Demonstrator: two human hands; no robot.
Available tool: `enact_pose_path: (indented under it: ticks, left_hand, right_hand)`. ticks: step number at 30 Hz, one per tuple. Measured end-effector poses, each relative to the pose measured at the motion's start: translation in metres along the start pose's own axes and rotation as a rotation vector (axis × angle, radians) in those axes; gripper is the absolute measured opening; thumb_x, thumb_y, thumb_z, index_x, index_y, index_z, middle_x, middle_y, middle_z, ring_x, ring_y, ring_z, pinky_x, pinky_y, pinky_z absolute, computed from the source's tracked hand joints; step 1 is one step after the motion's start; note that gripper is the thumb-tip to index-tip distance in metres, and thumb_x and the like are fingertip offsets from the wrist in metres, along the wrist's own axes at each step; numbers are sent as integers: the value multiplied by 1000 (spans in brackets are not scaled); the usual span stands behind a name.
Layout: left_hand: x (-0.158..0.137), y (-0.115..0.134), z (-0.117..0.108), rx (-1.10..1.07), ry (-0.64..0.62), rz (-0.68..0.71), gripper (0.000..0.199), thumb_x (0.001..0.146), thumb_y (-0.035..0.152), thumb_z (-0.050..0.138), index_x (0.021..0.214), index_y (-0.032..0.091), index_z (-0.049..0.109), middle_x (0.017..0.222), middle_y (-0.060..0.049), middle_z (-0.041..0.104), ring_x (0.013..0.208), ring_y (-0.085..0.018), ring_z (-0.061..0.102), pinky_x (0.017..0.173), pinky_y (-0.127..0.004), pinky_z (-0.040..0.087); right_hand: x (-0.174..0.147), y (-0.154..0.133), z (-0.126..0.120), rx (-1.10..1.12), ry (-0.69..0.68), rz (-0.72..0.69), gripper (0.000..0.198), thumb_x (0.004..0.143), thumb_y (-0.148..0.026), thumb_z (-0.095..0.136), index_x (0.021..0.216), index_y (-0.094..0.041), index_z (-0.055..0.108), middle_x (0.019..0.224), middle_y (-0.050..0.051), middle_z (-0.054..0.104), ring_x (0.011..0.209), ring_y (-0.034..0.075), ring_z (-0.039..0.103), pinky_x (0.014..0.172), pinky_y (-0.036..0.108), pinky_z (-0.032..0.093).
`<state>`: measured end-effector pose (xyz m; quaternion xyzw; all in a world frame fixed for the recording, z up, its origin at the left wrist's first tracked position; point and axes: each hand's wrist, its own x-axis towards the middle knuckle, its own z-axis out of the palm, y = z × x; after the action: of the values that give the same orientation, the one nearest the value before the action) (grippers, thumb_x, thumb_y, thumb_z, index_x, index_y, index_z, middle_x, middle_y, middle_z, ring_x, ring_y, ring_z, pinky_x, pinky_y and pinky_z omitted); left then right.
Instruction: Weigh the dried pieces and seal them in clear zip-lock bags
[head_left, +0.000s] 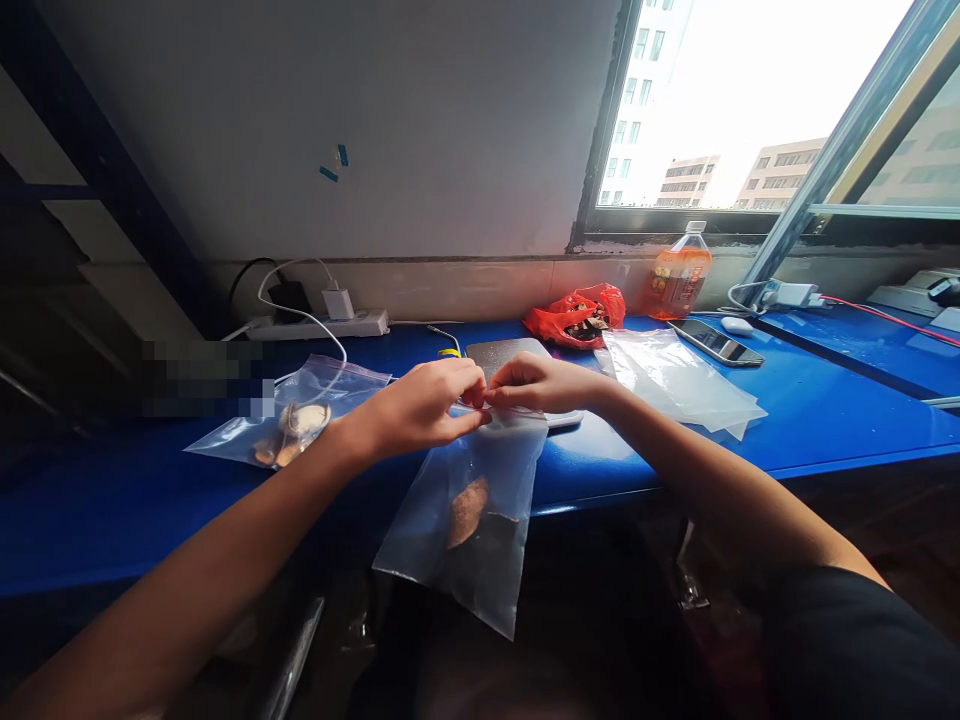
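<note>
Head view. The left hand [442, 400] and the right hand [536, 382] meet near the middle of the table [840, 405], each with thumb and fingers pinched on the upper edge of a clear bag [506, 500]. The bag hangs from this grip, tilted, its lower corners beyond the table's front edge; inside lies one brown piece [469, 512]. Whether the mouth is sealed cannot be told, the fingers covering part of it. Principal hazard: with nothing visible beneath the bag, a slackened pinch would probably drop it off the front edge. Should the two sides of the mouth be misaligned, a gap could remain. Behind the hands, a flat metal-topped device [501, 354] may be knocked by the knuckles. Toward the table's left end, a white cable [300, 311] passes close to a filled bag [349, 380] and could snag the left forearm. Toward the right, loose bags [667, 375] overlap and might slide if brushed.
</note>
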<state>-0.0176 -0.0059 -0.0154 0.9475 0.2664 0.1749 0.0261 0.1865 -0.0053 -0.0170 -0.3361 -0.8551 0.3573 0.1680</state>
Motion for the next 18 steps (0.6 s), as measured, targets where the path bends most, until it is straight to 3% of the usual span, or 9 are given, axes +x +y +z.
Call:
enact_pose_path:
  ticks: [10,14,18]
  left_hand:
    - [0,1,-2,-9,-17,-76,17,83,33,57,77,18,56,74,-1,59,66,-14,53,60,-25,39]
    - [-1,2,-1,-72,90,-105,18,82,34,60,82,17,53,75,-1,60,64,-13,55,59,-24,41]
    - [-1,2,1,-51,203,-78,19,85,32,57,95,16,61,78,-2,63,68,-14,58,63,-25,45]
  right_hand:
    - [0,2,-1,43,38,7,26,83,-34,53,70,-13,58,59,-4,39,55,7,32,50,23,24]
    - [0,5,-2,200,136,34,27,79,-39,59,75,-13,62,64,-2,48,57,8,38,51,23,28]
    - [1,6,-2,376,220,30,32,77,-45,61,74,-13,61,66,-1,50,57,8,42,51,23,31]
